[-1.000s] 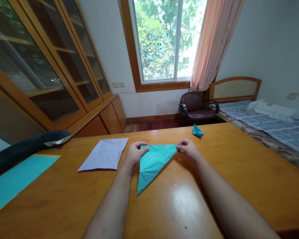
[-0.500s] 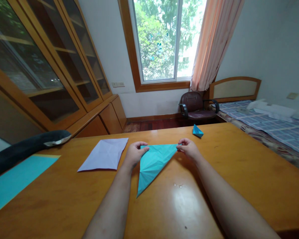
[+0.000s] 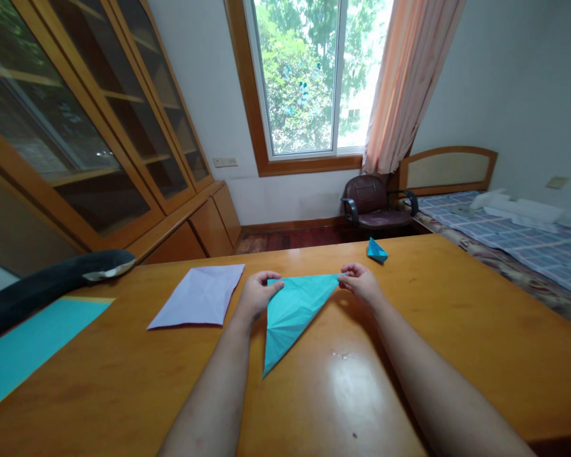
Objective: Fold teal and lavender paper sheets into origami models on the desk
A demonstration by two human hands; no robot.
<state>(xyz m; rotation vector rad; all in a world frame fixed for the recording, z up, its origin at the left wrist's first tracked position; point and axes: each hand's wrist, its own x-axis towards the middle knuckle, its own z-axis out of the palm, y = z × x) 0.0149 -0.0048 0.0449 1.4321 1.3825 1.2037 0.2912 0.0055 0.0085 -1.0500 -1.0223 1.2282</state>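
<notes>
A teal paper folded into a triangle [image 3: 292, 311] lies on the wooden table [image 3: 457, 330], its long point aimed toward me. My left hand [image 3: 255, 295] pinches its far left corner. My right hand [image 3: 361, 284] pinches its far right corner. Both hands rest on the tabletop with the paper stretched flat between them.
A creased lilac sheet [image 3: 197, 296] lies left of my hands. A small folded blue paper piece [image 3: 376, 251] sits near the table's far edge. A teal sheet [image 3: 26, 346] and a dark stuffed toy [image 3: 42, 285] are at the far left. Beyond stand a chair [image 3: 374, 206], a bed and a cabinet.
</notes>
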